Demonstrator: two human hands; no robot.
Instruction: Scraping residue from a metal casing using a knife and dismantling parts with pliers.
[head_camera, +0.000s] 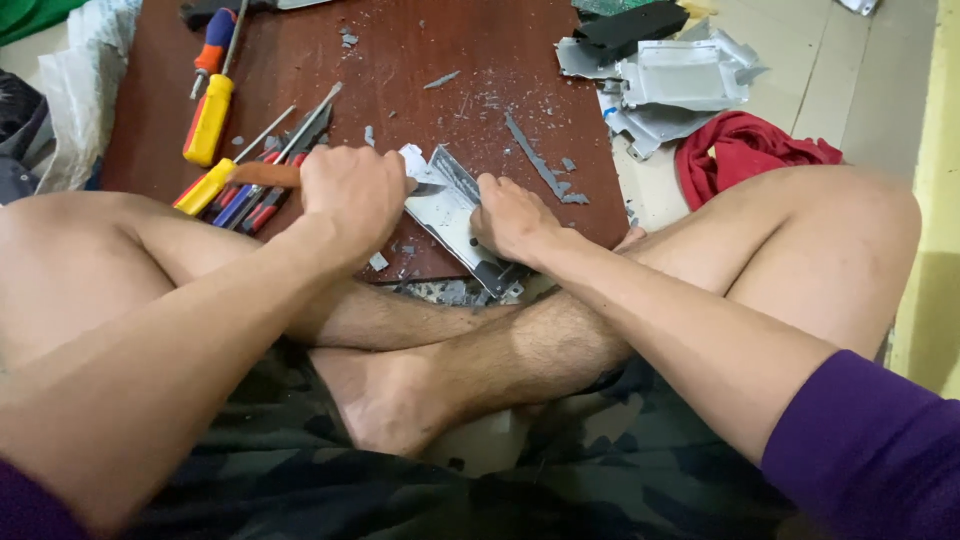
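At the frame's centre, the left hand (352, 195) is clenched around a brown-handled tool (268, 175) whose tip meets a flat grey metal plate (447, 213) on the dark red board (400, 60). The right hand (512, 220) presses down on the plate and pins it. Prying looks best done low, away from those fingers. The plate's long axis runs from upper left down to lower right.

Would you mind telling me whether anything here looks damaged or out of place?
Yes: grey fragments lie scattered over the brown board, apparently broken off. The metal piece pinned by the right hand overhangs the board's edge, while the left hand works a tool against it.
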